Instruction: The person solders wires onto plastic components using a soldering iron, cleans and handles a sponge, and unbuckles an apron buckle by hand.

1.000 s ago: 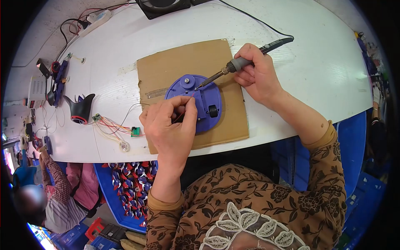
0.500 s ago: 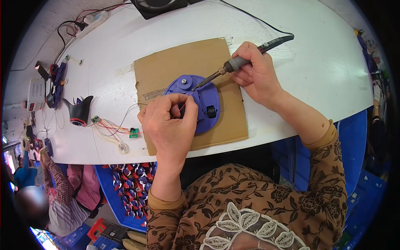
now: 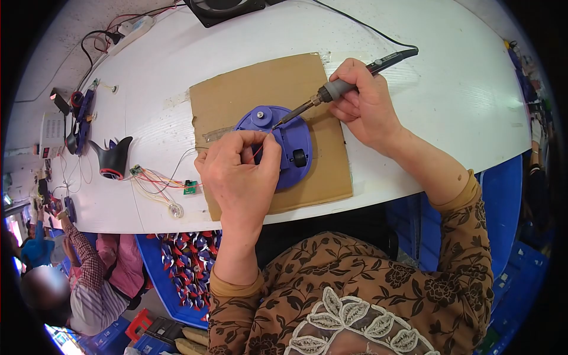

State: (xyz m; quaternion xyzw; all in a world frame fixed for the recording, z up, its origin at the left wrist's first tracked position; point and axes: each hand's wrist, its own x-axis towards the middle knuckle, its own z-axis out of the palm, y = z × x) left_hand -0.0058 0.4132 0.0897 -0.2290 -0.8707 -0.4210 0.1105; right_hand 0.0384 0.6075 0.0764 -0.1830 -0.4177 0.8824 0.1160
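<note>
A round purple plastic base (image 3: 294, 141) with a small black wheel (image 3: 299, 158) lies on a sheet of cardboard (image 3: 325, 183). My right hand (image 3: 368, 106) is closed around the grip of a soldering iron (image 3: 334, 90), whose tip points down-left onto the base. Over the base's left part, my left hand (image 3: 242, 171) pinches a thin red wire (image 3: 257, 152) close to the iron's tip. The wire's end and the contact spot are mostly hidden by my fingers. Left of that hand, more wires lead to a small green circuit board (image 3: 190, 187).
A black cup-shaped part (image 3: 112, 157) stands on the white table (image 3: 160, 71) at left. A fan (image 3: 225, 9) sits at the back edge. The iron's cord (image 3: 367, 29) runs off behind. Below the table edge, a blue bin (image 3: 155, 260) holds many small parts. Another person (image 3: 89, 284) works at far left.
Almost nothing differs. My left fingers have shifted very slightly near the iron's tip; the iron and the base stay in place.
</note>
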